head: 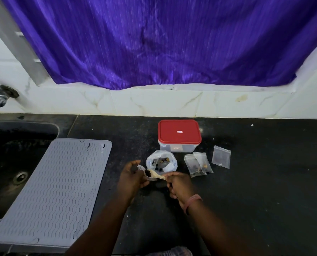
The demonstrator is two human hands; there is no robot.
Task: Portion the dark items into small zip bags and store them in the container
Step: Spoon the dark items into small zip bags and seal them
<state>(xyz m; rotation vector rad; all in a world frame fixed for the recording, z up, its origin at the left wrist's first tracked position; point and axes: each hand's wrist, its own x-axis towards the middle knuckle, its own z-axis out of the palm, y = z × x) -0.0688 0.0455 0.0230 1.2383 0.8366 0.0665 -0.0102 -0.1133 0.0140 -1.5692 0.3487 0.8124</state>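
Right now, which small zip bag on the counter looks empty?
The zip bag farthest right, lying apart, looks empty; the two overlapping bags beside it hold dark pieces.

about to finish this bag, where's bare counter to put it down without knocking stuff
Bare black counter lies right of the lone small clear zip bag, and more between the grey ribbed mat and the left hand. It is crowded around the open plastic bag of dark items, the two overlapping filled zip bags and the red-lidded clear container.

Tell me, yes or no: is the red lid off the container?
No, the red lid sits closed on the clear container at the back of the counter.
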